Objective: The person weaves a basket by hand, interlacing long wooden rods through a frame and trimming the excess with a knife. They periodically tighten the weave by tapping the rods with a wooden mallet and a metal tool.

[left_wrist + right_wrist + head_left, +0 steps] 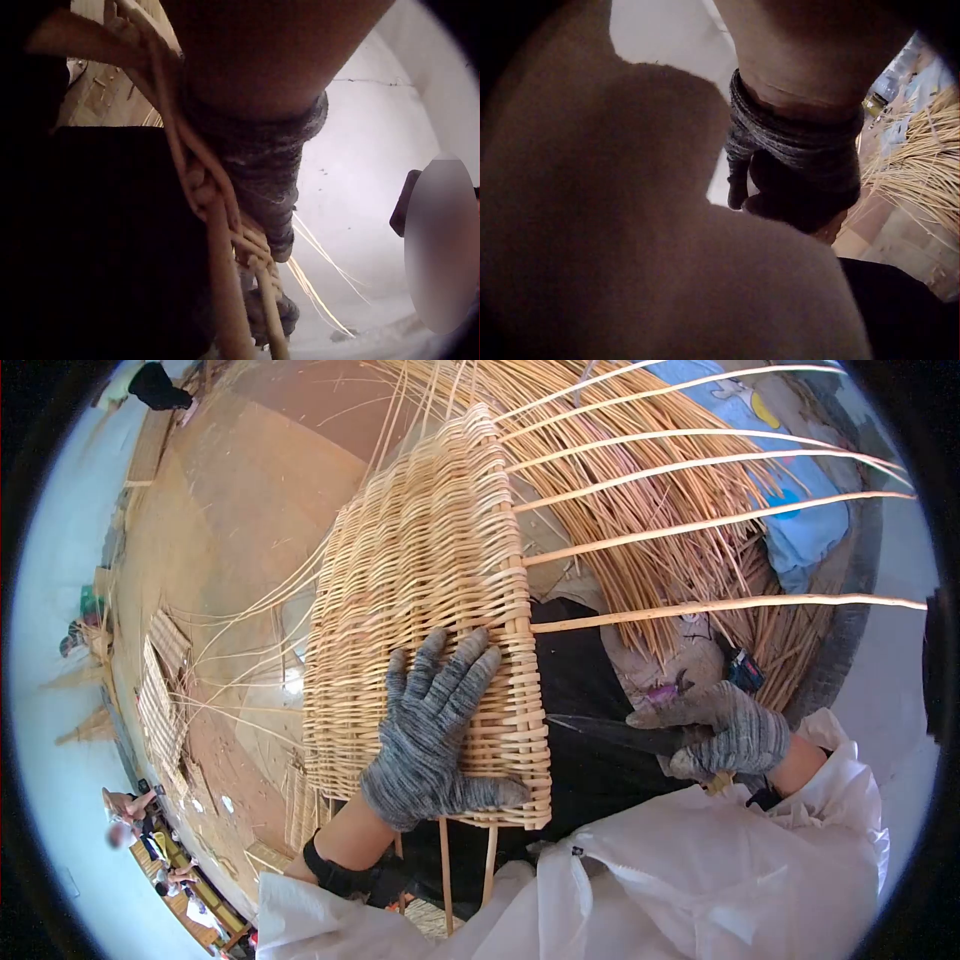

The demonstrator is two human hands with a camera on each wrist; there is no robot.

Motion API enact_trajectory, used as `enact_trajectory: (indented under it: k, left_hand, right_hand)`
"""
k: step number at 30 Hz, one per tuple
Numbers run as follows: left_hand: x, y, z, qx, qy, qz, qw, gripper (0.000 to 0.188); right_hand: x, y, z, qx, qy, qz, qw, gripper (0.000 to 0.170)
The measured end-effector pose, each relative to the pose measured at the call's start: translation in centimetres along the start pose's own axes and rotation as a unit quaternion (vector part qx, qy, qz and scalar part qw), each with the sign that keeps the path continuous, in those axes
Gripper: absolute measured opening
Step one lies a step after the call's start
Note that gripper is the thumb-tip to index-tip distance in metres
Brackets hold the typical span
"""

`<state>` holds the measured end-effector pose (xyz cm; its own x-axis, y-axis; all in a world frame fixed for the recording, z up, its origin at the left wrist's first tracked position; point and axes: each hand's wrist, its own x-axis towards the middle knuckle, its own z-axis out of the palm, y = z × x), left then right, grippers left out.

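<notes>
A woven wicker panel stands tilted before me, long bare stakes jutting from its right edge and shorter ones from its bottom. My left hand, in a grey knitted glove, lies on the weave near the lower right corner, fingers spread and thumb along the bottom border. The left wrist view catches the border from the side, close by the glove. Right of the panel, over dark cloth, is my gloved right hand, fingers bent. A tan tip shows beneath it; I cannot tell what it holds.
A large heap of loose wicker rods lies behind the panel, with a light blue cloth beyond. A dark blue tool sits above the right hand. Flat woven pieces lie left on the floor. People are at the far left.
</notes>
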<state>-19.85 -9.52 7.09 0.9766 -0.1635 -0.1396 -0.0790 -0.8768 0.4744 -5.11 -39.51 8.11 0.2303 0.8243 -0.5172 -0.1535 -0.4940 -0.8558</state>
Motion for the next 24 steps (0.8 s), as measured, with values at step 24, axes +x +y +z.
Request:
enact_trajectory:
  k: [24]
  left_hand:
    - [-0.3, -0.4, 0.1, 0.009, 0.021, 0.0, 1.0, 0.108]
  right_hand:
    - [-0.7, -3.1, 0.9, -0.016, 0.019, 0.092, 0.995, 0.049]
